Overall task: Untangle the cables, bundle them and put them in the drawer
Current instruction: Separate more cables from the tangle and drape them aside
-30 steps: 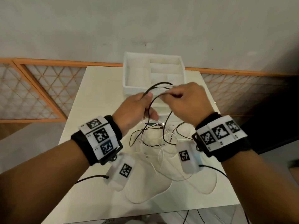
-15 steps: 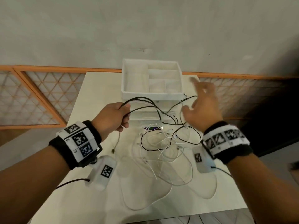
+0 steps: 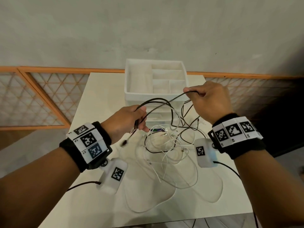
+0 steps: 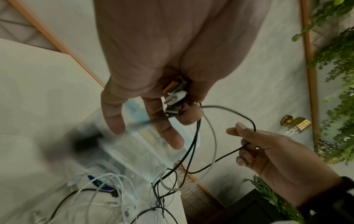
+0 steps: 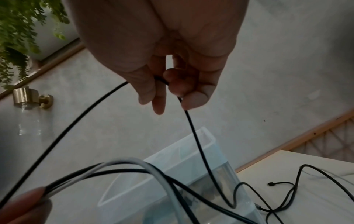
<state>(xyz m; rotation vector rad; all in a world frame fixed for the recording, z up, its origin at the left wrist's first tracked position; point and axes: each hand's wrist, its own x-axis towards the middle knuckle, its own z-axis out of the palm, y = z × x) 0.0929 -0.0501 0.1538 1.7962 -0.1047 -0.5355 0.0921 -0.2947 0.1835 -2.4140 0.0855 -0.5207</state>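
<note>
My left hand (image 3: 131, 120) grips several cable ends with their plugs (image 4: 175, 97) above the table, black and grey strands running out of it. My right hand (image 3: 205, 99) pinches a loop of black cable (image 3: 179, 96) between thumb and fingers (image 5: 172, 86), raised in front of the white drawer unit (image 3: 155, 96). The same black cable (image 5: 195, 136) hangs down from that pinch. A tangle of white cables (image 3: 164, 145) and black ones lies on the table (image 3: 102, 99) below both hands. The drawer unit's top tray (image 3: 139, 79) has compartments with nothing in them.
An orange-framed lattice railing (image 3: 41, 96) runs behind and left of the table. A grey wall stands beyond. A brass wall lamp (image 5: 30, 97) and green plants (image 4: 335, 75) appear in the wrist views. The table's front edge (image 3: 148, 222) is close to me.
My right hand, open and reaching beside the drawer unit half a second ago, now pinches a black cable loop and lifts it. The left hand has risen slightly, still holding the plugs.
</note>
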